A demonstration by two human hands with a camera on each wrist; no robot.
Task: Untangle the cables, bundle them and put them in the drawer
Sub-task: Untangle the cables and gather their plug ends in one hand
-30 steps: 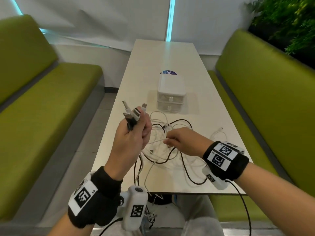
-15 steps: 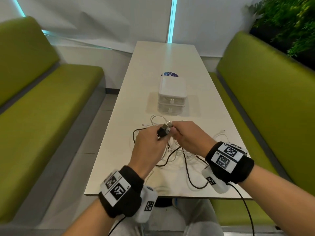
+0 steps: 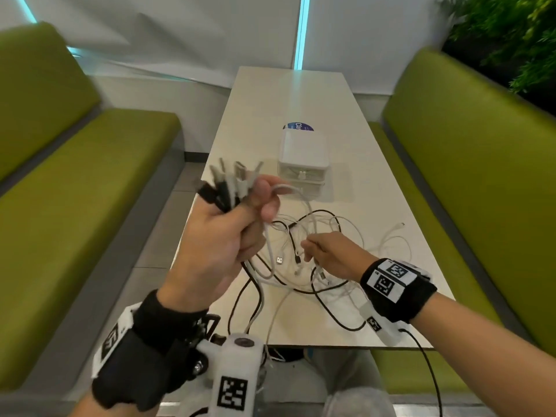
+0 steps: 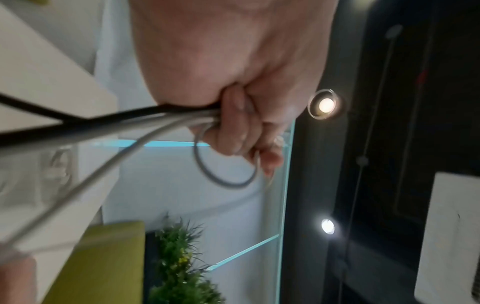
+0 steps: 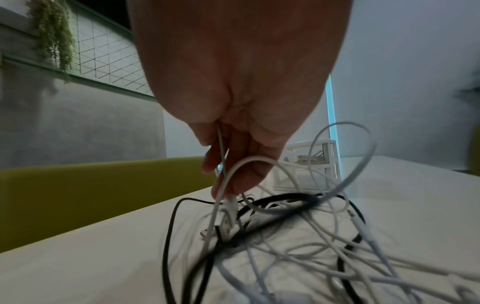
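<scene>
My left hand [image 3: 228, 233] is raised above the table's left edge and grips several black and white cable ends [image 3: 228, 185], plugs fanning upward. In the left wrist view its fingers [image 4: 233, 131] curl round black and grey cables [image 4: 130, 123]. A tangle of black and white cables [image 3: 319, 260] lies on the white table [image 3: 391, 188]. My right hand [image 3: 328, 254] reaches into the tangle and pinches a white cable [image 5: 223, 185] between its fingertips [image 5: 233, 181]. A small white drawer unit [image 3: 302, 164] stands behind the tangle, drawers pushed in.
Green benches [image 3: 75, 191] flank the table on both sides, the right one [image 3: 466, 176] under a green plant [image 3: 511, 34]. A blue sticker [image 3: 298, 127] lies behind the drawer unit. Cables hang over the table's near edge [image 3: 301, 346].
My left hand rose and swung left, lifting the gathered plug ends away from the tangle. My right hand let go near them and dropped into the cable pile.
</scene>
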